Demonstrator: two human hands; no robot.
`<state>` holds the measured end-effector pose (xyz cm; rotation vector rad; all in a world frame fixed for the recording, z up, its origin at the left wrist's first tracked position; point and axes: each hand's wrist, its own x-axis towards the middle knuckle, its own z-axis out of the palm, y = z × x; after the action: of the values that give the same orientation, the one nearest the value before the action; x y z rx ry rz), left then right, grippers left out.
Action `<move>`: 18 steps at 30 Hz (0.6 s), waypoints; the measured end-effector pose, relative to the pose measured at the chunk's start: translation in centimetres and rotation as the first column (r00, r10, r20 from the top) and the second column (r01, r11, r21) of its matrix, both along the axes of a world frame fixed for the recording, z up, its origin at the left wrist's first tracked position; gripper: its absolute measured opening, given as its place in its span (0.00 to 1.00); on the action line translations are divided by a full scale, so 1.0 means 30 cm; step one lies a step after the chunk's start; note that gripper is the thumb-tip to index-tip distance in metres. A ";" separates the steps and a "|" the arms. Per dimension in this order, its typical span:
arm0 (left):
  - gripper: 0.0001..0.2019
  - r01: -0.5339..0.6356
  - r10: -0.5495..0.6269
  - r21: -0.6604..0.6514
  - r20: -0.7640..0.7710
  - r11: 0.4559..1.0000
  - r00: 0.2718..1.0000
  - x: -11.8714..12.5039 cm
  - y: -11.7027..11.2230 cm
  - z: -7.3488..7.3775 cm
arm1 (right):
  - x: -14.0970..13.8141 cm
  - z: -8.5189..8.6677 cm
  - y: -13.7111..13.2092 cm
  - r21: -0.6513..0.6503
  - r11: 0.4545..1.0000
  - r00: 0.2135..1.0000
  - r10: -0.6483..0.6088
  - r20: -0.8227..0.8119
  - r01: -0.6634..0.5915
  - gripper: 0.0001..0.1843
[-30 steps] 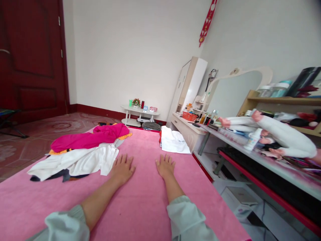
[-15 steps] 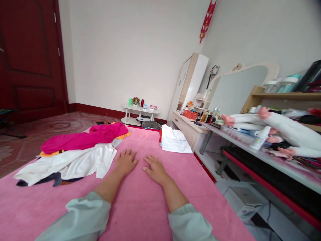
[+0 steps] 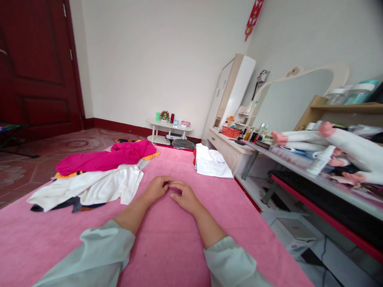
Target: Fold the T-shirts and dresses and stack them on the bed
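Observation:
My left hand (image 3: 157, 188) and my right hand (image 3: 184, 197) meet over the middle of the pink bed cover (image 3: 167, 247), fingertips touching or nearly so. Both have loosely bent fingers. A gap shows between thumb and fingers on the right one, and neither holds anything I can see. Left of my hands lies a loose pile: a white garment (image 3: 112, 185), a magenta garment (image 3: 89, 160) and dark and orange cloth partly beneath them. Beyond my right hand sits a folded white shirt (image 3: 213, 161), with some red cloth at its left edge.
At right, a long table (image 3: 295, 161) carries a doll (image 3: 353, 145), a white bottle (image 3: 321, 160) and clutter. Behind it stand a mirror (image 3: 295, 99) and a dresser (image 3: 227, 149). A small white table (image 3: 169, 125) is by the far wall, and a dark red door (image 3: 36, 71) at left.
My hands were flat and spread apart on the bed cover. They have come together, fingers bending inward until the tips meet. The view has shifted slightly; the clothes stay put.

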<state>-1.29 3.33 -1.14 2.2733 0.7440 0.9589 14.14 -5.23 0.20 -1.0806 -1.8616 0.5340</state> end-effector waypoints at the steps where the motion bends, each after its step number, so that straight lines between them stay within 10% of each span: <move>1: 0.21 -0.005 0.006 0.010 -0.014 1.000 1.000 -0.001 0.002 -0.002 | 0.003 -0.006 0.004 -0.024 1.000 0.999 -0.004 -0.041 0.003 0.18; 18: 0.13 -0.113 0.178 0.301 -0.197 0.947 0.964 0.010 -0.057 0.054 | 0.036 0.020 0.007 -0.321 0.925 0.821 -0.020 -0.570 -0.201 0.24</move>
<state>-1.00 1.62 0.46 2.6425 0.9316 0.9405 15.22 -5.02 0.81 -0.9278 -1.3096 1.1674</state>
